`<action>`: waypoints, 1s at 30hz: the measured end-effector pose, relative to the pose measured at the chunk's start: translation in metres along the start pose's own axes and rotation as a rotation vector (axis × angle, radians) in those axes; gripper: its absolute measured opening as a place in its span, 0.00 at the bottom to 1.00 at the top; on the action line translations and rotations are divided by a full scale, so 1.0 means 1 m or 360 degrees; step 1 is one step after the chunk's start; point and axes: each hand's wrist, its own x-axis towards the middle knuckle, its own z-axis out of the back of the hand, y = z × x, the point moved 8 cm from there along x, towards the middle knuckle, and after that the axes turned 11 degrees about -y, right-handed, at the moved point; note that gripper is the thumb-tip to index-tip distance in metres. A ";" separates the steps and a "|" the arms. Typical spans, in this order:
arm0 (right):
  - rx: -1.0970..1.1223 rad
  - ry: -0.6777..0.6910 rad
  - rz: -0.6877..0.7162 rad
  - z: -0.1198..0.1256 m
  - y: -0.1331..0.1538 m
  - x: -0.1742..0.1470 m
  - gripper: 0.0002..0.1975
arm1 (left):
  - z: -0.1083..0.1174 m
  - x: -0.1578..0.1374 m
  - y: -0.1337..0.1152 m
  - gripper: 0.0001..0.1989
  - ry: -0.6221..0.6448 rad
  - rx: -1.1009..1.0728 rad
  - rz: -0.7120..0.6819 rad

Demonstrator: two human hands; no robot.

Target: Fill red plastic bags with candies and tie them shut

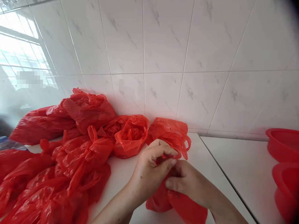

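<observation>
Head view: two bare hands worked at a red plastic bag on a white counter, against a white tiled wall.
Left hand (149, 168): it came in from the lower middle, forearm slanting up to the right, knuckles toward the camera; its fingers (167, 151) curled forward and its thumb pressed in, pinching a strand of the bag.
Right hand (184, 182): it came in from the lower right, sat just under and touching the left hand, and was closed around the crumpled plastic with the thumb on top.
Held bag (187, 208): red thin plastic, bunched between both hands; its lower part lay on the counter near the bottom edge, and its handle loops (183, 144) stuck out beyond the left fingertips.
Counter (243, 168): white, with a dark seam running diagonally to the right of the hands.
Open bag (130, 137): it stood just behind the left hand, mouth facing up, with more crumpled red plastic inside.
Bag pile (63, 161): many red bags lay heaped to the left, some knotted; what was in them could not be told.
Red basins (283, 144): two stood at the right edge, well apart from the hands; their insides were not clear.
</observation>
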 end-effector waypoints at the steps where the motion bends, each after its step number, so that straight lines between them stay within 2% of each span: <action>1: 0.0074 0.0078 -0.0023 -0.002 0.000 -0.002 0.13 | 0.002 0.001 0.000 0.10 -0.0052 0.0100 -0.0047; 3: 0.0184 0.0174 -0.0083 -0.004 0.001 -0.005 0.17 | 0.007 0.003 0.002 0.09 -0.0127 0.0205 -0.0074; 5: 0.0259 0.0133 -0.0098 -0.002 0.002 -0.005 0.21 | 0.009 0.004 0.005 0.06 -0.0131 0.0172 -0.0002; 8: 0.0278 -0.0105 -0.0068 0.006 0.002 0.001 0.17 | 0.004 0.003 0.012 0.04 -0.0025 -0.0007 0.0207; 10: 0.0267 -0.0293 -0.0103 0.014 -0.002 0.005 0.16 | 0.002 0.001 0.011 0.05 0.0019 -0.0072 0.0247; 12: 0.0291 -0.0530 -0.0160 0.026 -0.008 0.007 0.19 | 0.002 0.001 0.005 0.07 0.0014 0.0024 0.0121; 15: 0.0364 -0.0807 -0.0204 0.043 -0.016 0.006 0.22 | -0.002 0.000 -0.005 0.08 0.0050 0.0386 -0.0219; 17: 0.0415 -0.0883 -0.0235 0.049 -0.022 0.005 0.20 | -0.010 -0.003 -0.005 0.11 0.0149 0.0592 -0.0377; 19: 0.0450 -0.0925 -0.0247 0.052 -0.026 0.005 0.19 | -0.017 -0.005 0.001 0.11 0.0258 0.0724 -0.0414; 21: 0.0417 -0.0892 -0.0211 0.052 -0.024 0.005 0.19 | -0.021 -0.005 0.009 0.07 0.0323 0.0810 -0.0371; 24: 0.0295 -0.0666 -0.0112 0.048 -0.016 0.006 0.20 | -0.016 -0.001 0.017 0.07 0.0285 0.0829 -0.0222; 27: 0.0342 -0.0410 -0.0011 0.049 -0.009 0.005 0.16 | -0.008 0.003 0.021 0.07 0.0198 0.0661 -0.0076; 30: 0.0360 -0.0261 0.0121 0.054 -0.002 0.000 0.19 | -0.008 0.001 0.026 0.06 0.0214 0.0483 0.0090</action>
